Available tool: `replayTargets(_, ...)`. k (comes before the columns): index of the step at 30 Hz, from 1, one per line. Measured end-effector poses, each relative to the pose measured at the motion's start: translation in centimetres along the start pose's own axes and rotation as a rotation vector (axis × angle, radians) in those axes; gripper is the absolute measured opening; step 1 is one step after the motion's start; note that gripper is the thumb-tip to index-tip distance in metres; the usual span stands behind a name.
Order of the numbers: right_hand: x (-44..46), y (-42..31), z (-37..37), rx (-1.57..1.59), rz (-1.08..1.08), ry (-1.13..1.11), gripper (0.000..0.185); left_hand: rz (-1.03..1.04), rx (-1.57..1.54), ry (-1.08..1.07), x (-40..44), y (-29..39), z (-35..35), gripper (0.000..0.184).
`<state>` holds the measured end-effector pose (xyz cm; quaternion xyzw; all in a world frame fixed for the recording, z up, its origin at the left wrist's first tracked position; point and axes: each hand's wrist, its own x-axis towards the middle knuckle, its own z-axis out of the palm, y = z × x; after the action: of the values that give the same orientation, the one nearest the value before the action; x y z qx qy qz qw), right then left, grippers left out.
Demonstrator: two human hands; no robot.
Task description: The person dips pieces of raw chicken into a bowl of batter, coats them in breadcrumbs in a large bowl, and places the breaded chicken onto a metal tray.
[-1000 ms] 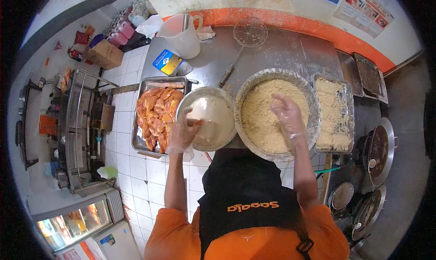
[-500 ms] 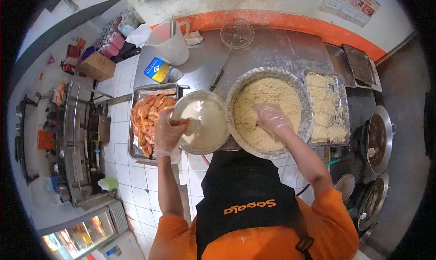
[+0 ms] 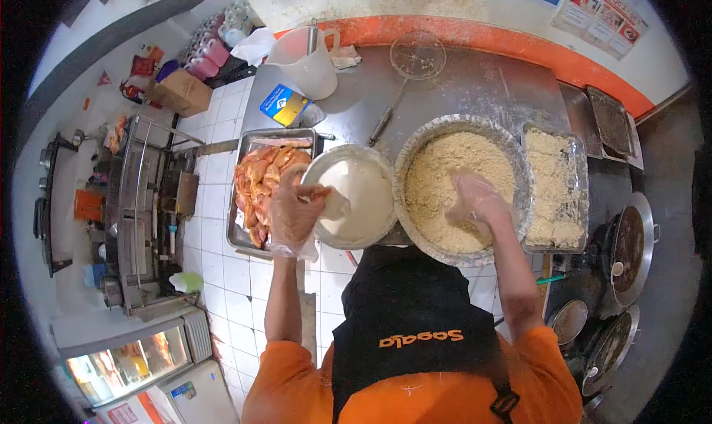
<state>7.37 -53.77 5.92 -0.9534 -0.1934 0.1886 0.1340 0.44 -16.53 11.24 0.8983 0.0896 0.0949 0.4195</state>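
Between the tray of raw meat (image 3: 261, 178) and the bowl of white batter (image 3: 359, 194), my left hand (image 3: 294, 215) in a clear glove pinches a small orange-brown meat piece (image 3: 314, 192). That piece is over the bowl's left edge. My right hand (image 3: 477, 199), also gloved, is over the large round basin of pale crumbs (image 3: 437, 157), its fingers curved down at the crumb surface. Whether anything is between those fingers is hidden. To the right of the basin lies a clear tray of crumb-coated pieces (image 3: 552, 187).
At the back of the steel table (image 3: 489, 83) are a plastic jug (image 3: 315, 72), a blue and yellow packet (image 3: 284, 105) and a round wire strainer (image 3: 417, 55). Large pans (image 3: 632, 250) stand at the right. A wheeled rack (image 3: 137, 201) is at the left.
My right hand has come down from above the basin to the crumbs. My left hand keeps its pinch near the batter bowl. The camera view has shifted a little.
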Motion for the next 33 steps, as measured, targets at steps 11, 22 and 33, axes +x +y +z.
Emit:
replayTargets(11,1.4,-1.3,0.6,-0.083,0.019,-0.106,0.126,-0.042,0.014,0.020,-0.3,1.8,-0.1,0.060)
replayTargets(22,3.0,-2.2,6.0,-0.039,0.154,0.037,0.052,-0.069,-0.369,-0.045,1.6,4.6,4.8,0.053)
replayTargets(33,-3.4,0.8,-1.6,0.089,0.526,-0.097,0.026,0.217,0.067,-0.157,1.8,6.3,20.4,0.055)
